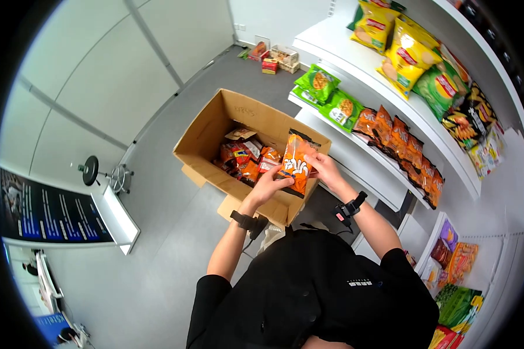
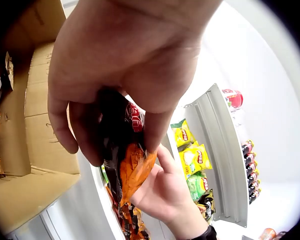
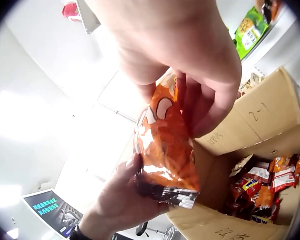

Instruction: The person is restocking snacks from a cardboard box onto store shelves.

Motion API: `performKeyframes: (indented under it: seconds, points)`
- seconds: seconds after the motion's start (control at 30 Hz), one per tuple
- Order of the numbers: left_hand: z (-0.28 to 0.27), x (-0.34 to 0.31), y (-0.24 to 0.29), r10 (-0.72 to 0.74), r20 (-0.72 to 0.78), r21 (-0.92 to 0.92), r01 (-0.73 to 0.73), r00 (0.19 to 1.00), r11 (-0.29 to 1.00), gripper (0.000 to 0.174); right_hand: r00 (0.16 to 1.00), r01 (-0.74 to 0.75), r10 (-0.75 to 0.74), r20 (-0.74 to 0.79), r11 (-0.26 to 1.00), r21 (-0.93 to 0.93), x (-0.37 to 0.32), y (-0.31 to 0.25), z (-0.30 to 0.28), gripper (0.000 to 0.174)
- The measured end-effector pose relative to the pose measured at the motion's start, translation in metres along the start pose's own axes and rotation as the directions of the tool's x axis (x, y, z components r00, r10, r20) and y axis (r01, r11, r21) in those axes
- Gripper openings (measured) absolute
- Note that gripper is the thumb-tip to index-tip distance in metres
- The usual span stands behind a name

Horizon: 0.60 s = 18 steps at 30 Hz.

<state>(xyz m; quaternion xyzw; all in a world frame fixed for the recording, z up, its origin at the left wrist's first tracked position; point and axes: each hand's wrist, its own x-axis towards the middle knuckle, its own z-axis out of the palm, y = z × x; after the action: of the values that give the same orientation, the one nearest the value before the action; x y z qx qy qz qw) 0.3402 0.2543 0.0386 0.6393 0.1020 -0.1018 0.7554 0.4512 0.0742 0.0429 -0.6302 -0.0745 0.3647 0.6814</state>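
Observation:
An orange snack bag with black ends [image 1: 297, 164] is held between both hands above a cardboard box [image 1: 201, 125]. The left hand [image 1: 265, 189] grips its lower left edge, thumb on the front. On its right side the right hand [image 1: 327, 171] pinches the bag. In the left wrist view the left hand [image 2: 125, 55] has fingers and thumb round the bag's black end [image 2: 115, 125]. The right wrist view has the right hand [image 3: 180, 50] gripping the other end of the bag [image 3: 167, 145]. More red and orange packets [image 1: 241, 160] lie inside the box.
To the right, a white shelf [image 1: 332, 41] bears yellow and green chip bags [image 1: 410, 55]. A lower shelf holds green bags [image 1: 340, 109] and a row of orange bags [image 1: 399, 139]. Baskets [image 1: 284, 57] stand by the far wall. A wheeled stool [image 1: 121, 178] is at left.

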Motion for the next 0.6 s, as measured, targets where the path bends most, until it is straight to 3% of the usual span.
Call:
performKeyframes:
  seconds: [0.2,0.4,0.47,0.6]
  points:
    - [0.032,0.021,0.003,-0.089,0.137,0.076,0.079,0.986,0.994,0.060,0.995,-0.040,0.047,-0.083,0.996,0.083,-0.044,-0.006,-0.078,0.042]
    - [0.090,0.041,0.004,-0.262,0.525,0.209,0.176,0.809,0.962,0.065,0.992,-0.125,0.125,-0.021,0.992,0.004,-0.092,-0.009,-0.146,0.030]
    - [0.110,0.045,0.006,-0.380,0.548,0.224,0.308,0.745,0.925,0.067,0.975,-0.208,0.211,0.068,0.977,-0.044,-0.106,-0.006,-0.173,0.029]
    - [0.147,0.062,-0.015,-0.375,0.594,0.171,0.343,0.712,0.923,0.071,0.970,-0.227,0.235,0.053,0.965,-0.130,-0.139,-0.008,-0.211,0.033]
